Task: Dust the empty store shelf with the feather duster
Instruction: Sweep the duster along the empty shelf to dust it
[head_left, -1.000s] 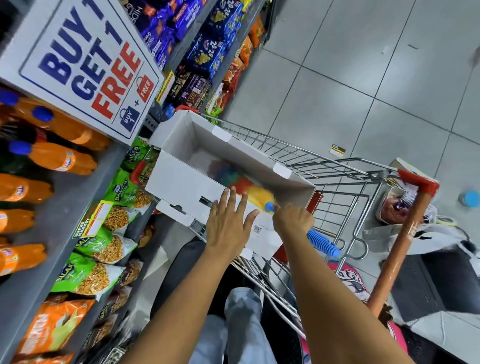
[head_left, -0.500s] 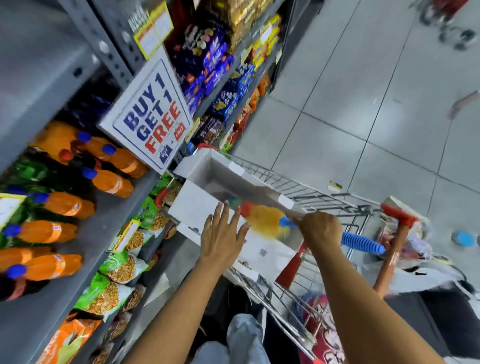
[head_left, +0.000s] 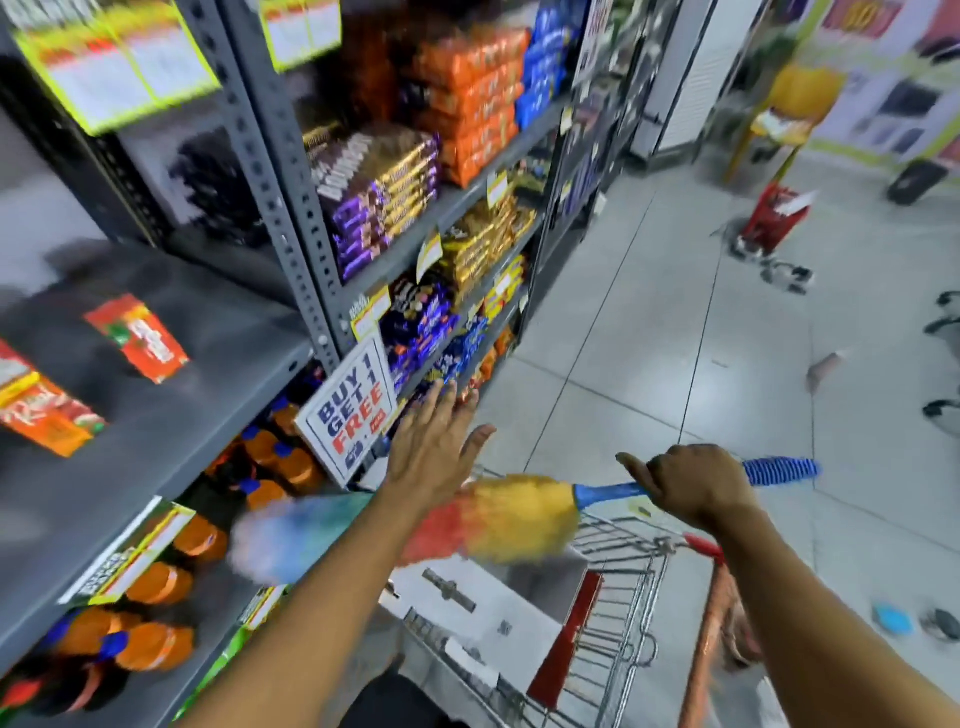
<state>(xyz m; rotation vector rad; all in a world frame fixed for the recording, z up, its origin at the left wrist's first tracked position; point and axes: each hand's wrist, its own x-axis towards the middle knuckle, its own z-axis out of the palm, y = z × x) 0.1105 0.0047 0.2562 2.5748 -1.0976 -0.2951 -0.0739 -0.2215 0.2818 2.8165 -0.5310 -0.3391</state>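
Note:
My right hand (head_left: 691, 488) grips the blue handle of a rainbow feather duster (head_left: 498, 519), held level above the cart. Its fluffy head points left, and its blurred blue tip (head_left: 270, 545) lies near the front edge of the grey shelf (head_left: 208, 384). That shelf is mostly bare, with two or three orange-red packets (head_left: 137, 338) lying on it. My left hand (head_left: 436, 447) is raised with fingers spread, holding nothing, in front of the duster and beside a "BUY 1 GET 1 FREE" sign (head_left: 350, 410).
A wire shopping cart (head_left: 613, 613) with an orange handle holds a white cardboard box (head_left: 467, 608) right below my hands. Orange soda bottles (head_left: 156, 587) fill the shelf underneath. Biscuit and chocolate packs (head_left: 384, 192) stack the bays further along. Tiled aisle floor (head_left: 649, 338) stretches to the right.
My right hand has lifted the duster out of the white box and swung its head left toward the shelf. My left hand left the box and rose. My view tilted up along the aisle.

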